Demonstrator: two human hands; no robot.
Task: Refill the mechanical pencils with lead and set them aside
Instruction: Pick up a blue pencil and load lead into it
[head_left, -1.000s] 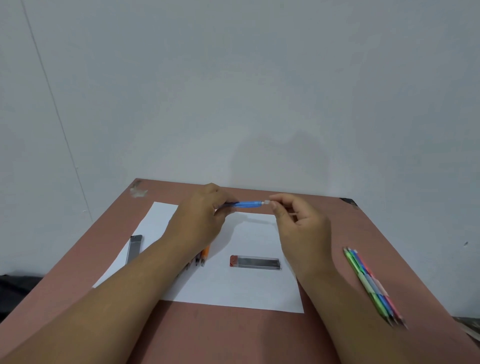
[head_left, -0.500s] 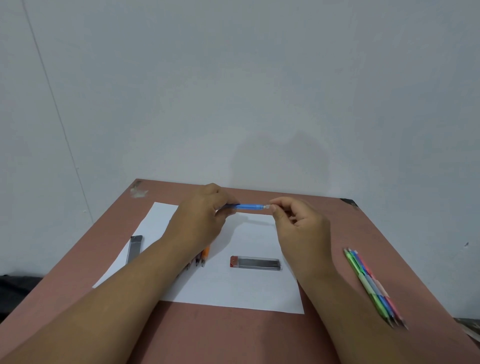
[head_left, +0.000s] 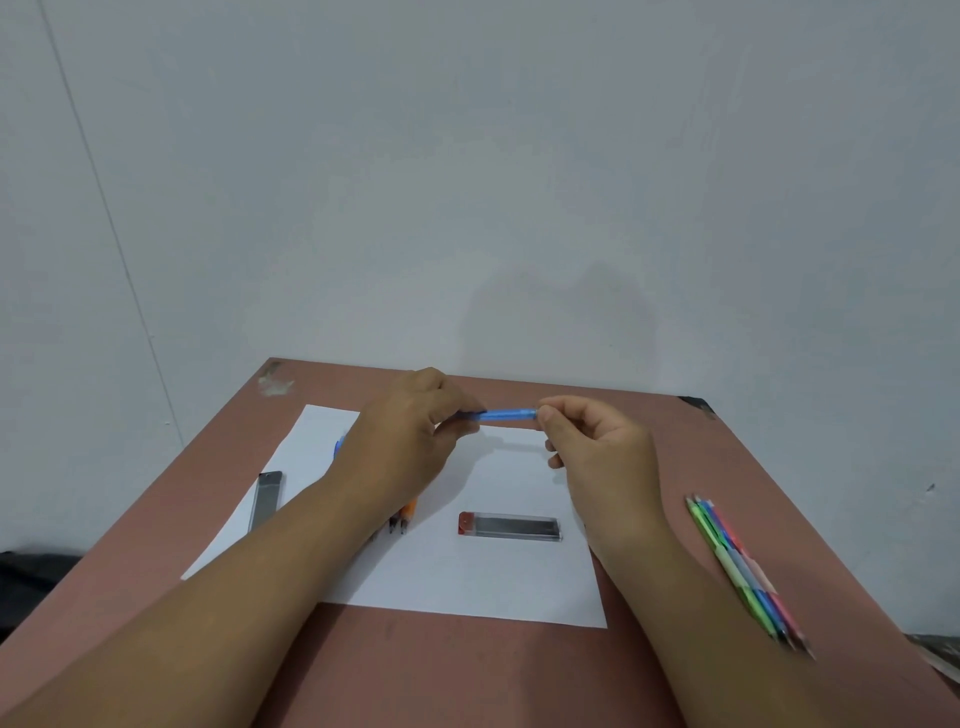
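Your blue pencil (head_left: 506, 414) is held level above the far part of the white paper (head_left: 467, 571), lying left to right between your two hands. Your left hand (head_left: 410, 441) grips its dark tip end with curled fingers and thumb, and your right hand (head_left: 597, 447) pinches the pale cap end between thumb and forefinger, the other fingers loosely curled beneath. On the paper just nearer you, between your forearms, lies the lead case (head_left: 510, 526), a clear flat box with a red end on its left; dark leads fill it, though you cannot count them. A second lead case (head_left: 266, 500) lies at the paper's left edge, grey and dark inside, its contents too dim to make out. Against the picture from a second ago, your right hand has closed in on the cap end and the visible blue stretch of barrel is about the same, and both cases sit where they were. Under your left wrist a few unfilled pencils (head_left: 404, 517) poke out, an orange one among them, tips toward you. On the brown table (head_left: 467, 670), well right of the paper and beside your right forearm, the finished pencils (head_left: 743, 566) lie side by side, green, blue and pink.
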